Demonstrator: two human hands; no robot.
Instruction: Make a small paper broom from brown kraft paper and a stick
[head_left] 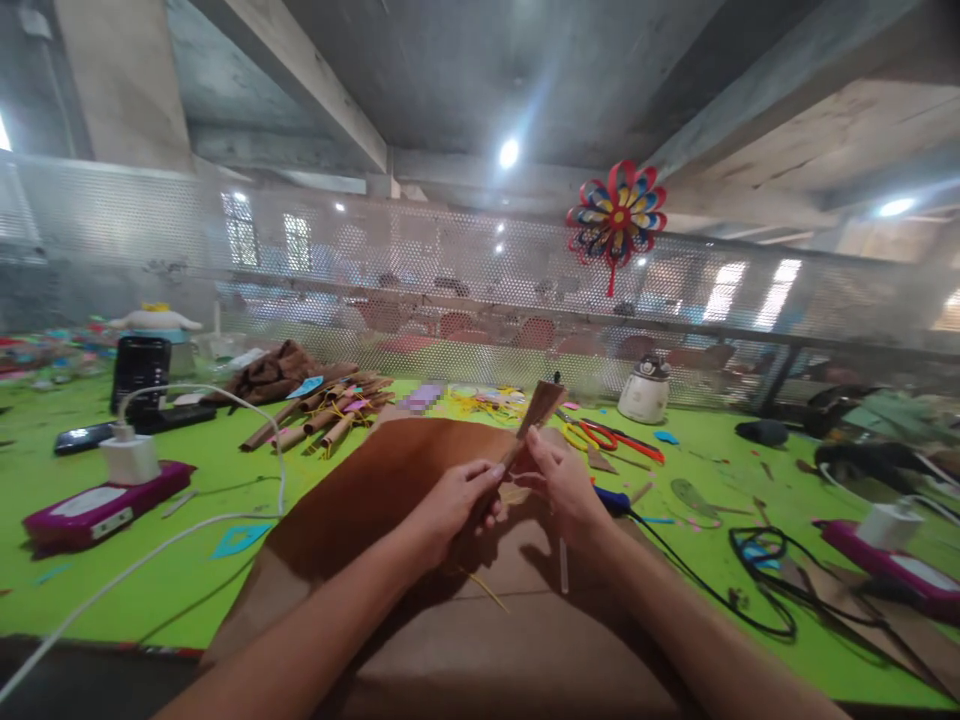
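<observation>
Together my left hand (454, 505) and right hand (559, 480) pinch a folded brown paper strip (536, 415), fingers closed narrow around it. It rises tilted just above my fingers, over the brown paper sheet (360, 500); scissors (611, 437) lie beyond my right hand.

We cannot see the lower end of the brown paper strip (534, 420); our left hand (454, 500) covers it. A blurred patch (421, 398) hides 1 item behind.
</observation>
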